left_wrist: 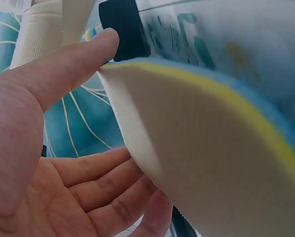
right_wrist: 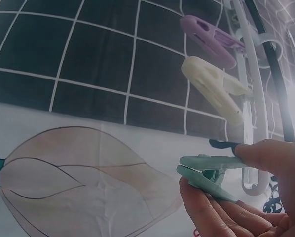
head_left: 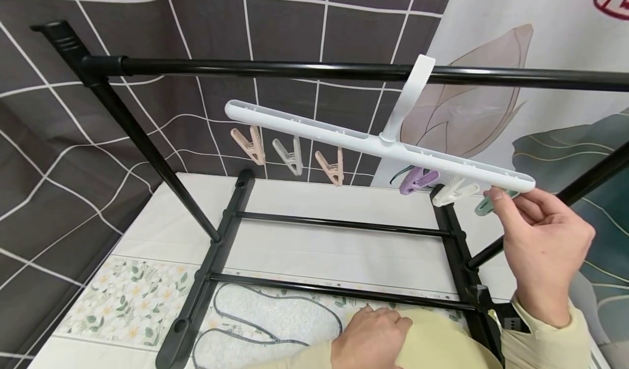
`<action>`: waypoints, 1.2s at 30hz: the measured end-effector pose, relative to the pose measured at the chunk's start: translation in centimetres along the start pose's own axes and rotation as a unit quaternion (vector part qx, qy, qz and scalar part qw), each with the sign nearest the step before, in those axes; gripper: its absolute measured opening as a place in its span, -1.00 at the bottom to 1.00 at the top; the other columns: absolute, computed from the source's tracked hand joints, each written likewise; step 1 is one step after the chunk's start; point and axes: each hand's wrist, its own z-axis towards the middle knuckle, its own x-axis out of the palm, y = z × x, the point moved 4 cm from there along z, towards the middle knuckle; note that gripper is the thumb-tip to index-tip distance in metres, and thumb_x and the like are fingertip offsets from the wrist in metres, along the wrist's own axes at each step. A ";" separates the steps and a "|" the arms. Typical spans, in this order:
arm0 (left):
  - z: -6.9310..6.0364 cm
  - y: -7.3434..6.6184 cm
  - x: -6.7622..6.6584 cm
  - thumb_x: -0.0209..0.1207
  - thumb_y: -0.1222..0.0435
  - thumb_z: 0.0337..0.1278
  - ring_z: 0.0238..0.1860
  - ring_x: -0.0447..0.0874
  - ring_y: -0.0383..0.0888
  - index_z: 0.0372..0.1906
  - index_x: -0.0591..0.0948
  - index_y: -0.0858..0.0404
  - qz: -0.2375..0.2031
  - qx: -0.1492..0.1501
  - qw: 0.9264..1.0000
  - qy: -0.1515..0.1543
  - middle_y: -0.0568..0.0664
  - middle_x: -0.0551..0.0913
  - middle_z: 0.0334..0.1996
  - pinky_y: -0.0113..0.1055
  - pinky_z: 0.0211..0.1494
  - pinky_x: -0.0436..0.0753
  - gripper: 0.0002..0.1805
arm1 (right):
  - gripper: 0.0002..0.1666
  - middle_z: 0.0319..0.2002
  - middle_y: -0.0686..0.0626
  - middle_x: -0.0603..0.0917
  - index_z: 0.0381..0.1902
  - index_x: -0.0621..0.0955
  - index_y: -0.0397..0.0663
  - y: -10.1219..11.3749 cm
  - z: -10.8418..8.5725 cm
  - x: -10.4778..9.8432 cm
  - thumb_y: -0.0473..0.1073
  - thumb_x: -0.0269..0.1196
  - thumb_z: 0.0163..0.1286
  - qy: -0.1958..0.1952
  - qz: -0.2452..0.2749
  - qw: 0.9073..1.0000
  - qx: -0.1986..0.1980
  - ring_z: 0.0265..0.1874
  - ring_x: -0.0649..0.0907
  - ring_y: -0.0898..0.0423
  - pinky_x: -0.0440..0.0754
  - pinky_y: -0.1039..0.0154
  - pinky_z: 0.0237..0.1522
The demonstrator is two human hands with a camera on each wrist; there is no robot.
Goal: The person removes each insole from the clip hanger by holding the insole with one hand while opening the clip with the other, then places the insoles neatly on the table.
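My right hand (head_left: 547, 243) is at the right end of a white clip hanger (head_left: 314, 131), which hooks over a black rail. Its thumb and fingers pinch a green clothespin (right_wrist: 209, 162) hanging there. Beside that clip hang a cream clothespin (right_wrist: 211, 89) and a purple clothespin (right_wrist: 206, 39). Low down, my left hand (head_left: 371, 336) holds a pale yellow flat piece (head_left: 432, 336) by its edge, thumb on one side and fingers on the other. In the left wrist view this piece (left_wrist: 202, 148) shows a cream face and a curved yellow-and-blue rim.
The black rail (head_left: 270, 67) belongs to a rack with a black base bar (head_left: 339, 223). Pink and grey clothespins, such as one pink clip (head_left: 250, 145), hang on the hanger's left half. White insole-shaped pieces with grey outlines (head_left: 280, 309) lie below. A dark grid curtain (head_left: 206, 30) hangs behind.
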 end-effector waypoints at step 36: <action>-0.7 -1.4 2.5 0.18 0.07 0.31 -0.43 0.33 -0.37 -0.19 0.70 0.02 0.057 0.010 0.998 0.009 -0.25 0.52 -0.34 -0.55 -0.54 0.14 -0.83 | -0.58 -0.17 0.19 0.77 0.07 0.73 -0.11 -0.3 -0.1 0.2 -0.17 0.46 0.24 0.013 -0.011 1.000 -0.002 -0.27 0.69 0.52 0.62 0.49 -0.06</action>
